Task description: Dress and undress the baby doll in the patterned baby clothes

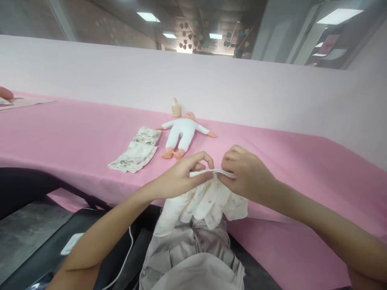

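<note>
Between my hands, just over the near table edge, hangs a pale baby garment with a faint print. My left hand pinches its upper edge from the left. On the right, my right hand grips the same edge with curled fingers. The cloth falls in loose folds above my lap, so its full shape cannot be made out. Beyond my hands lies a baby doll in a white suit, on its back with arms spread. Left of the doll are folded printed baby clothes.
A pump bottle stands behind the doll near the wall. Pink cloth covers the table. Beside me on the left is a black seat with a white device and a cable. Something skin-coloured shows at the far left.
</note>
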The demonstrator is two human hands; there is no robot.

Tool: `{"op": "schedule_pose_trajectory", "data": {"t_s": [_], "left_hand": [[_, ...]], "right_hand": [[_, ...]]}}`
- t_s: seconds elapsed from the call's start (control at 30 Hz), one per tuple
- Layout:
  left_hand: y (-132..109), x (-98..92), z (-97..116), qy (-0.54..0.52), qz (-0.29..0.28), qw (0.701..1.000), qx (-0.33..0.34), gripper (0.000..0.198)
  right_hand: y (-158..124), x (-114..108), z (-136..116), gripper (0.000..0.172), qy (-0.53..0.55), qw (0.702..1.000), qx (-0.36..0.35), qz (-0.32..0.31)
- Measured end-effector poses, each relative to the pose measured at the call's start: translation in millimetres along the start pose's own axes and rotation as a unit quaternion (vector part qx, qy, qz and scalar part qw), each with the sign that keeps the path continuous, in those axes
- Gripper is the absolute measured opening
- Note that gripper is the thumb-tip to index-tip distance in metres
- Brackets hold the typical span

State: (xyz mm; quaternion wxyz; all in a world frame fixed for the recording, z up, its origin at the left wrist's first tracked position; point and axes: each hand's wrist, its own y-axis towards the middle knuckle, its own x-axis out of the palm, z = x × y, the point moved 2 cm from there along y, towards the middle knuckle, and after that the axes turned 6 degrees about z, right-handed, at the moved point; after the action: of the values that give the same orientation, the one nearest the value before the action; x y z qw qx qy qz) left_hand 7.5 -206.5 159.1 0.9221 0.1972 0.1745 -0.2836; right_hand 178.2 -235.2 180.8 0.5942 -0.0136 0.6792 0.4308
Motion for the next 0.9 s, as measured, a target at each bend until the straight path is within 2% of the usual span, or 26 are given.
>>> {"op": "schedule_pose_trajectory", "data": {"t_s": [0.07,0.13,0.23,0.3,0.33,0.4,0.43,0.53,0.57,0.6,0.73,0.77,0.83,0.9], "left_hand": [[1.6,8.4,-4.6,-0.112,0.055,0.991,-0.038,0.025],[1.6,16.9,-8.0,-0.215,0.114,0.968,-0.064,0.031],[-3.8,27.1,-7.2,-0.310,0.158,0.936,-0.054,0.040],[-10.4,30.2,-2.7,-0.315,0.156,0.936,-0.014,0.047],[-13.8,30.5,0.0,-0.301,0.146,0.942,0.009,0.051],[-18.8,28.4,4.9,-0.245,0.136,0.958,0.054,0.057],[-19.8,25.7,6.6,-0.204,0.148,0.965,0.077,0.059],[-15.5,12.8,7.7,-0.063,0.253,0.955,0.142,0.065],[-11.7,8.8,6.2,-0.026,0.278,0.948,0.151,0.066],[-7.1,6.1,3.4,-0.002,0.280,0.949,0.147,0.064],[7.4,6.9,-14.7,-0.032,0.160,0.984,0.069,0.035],[7.4,7.8,-18.6,-0.056,0.148,0.985,0.062,0.032],[3.7,8.0,-24.1,-0.097,0.166,0.979,0.068,0.029],[-2.1,6.7,-27.3,-0.110,0.195,0.972,0.077,0.026]], "right_hand": [[4.1,5.5,0.8,0.034,0.049,0.996,0.080,0.007],[9.0,9.1,2.4,0.031,0.147,0.975,0.168,-0.011],[14.9,10.2,6.1,0.027,0.344,0.897,0.273,-0.036],[15.8,8.5,8.3,0.026,0.434,0.850,0.296,-0.049],[15.2,7.1,9.1,0.026,0.457,0.839,0.290,-0.056],[12.9,3.2,10.1,0.031,0.474,0.840,0.257,-0.056],[11.8,1.0,10.5,0.034,0.472,0.848,0.237,-0.049],[9.9,-5.6,11.1,0.031,0.451,0.869,0.202,-0.009],[9.7,-7.2,10.5,0.029,0.447,0.873,0.195,0.009],[9.1,-8.2,9.3,0.029,0.443,0.876,0.189,0.031],[-5.5,0.0,-2.7,0.044,0.427,0.870,0.184,0.162],[-13.4,6.4,-6.5,0.050,0.419,0.867,0.195,0.187],[-32.7,25.4,-13.2,0.051,0.411,0.863,0.235,0.176],[-53.0,48.9,-16.1,0.034,0.416,0.855,0.298,0.082]]}}
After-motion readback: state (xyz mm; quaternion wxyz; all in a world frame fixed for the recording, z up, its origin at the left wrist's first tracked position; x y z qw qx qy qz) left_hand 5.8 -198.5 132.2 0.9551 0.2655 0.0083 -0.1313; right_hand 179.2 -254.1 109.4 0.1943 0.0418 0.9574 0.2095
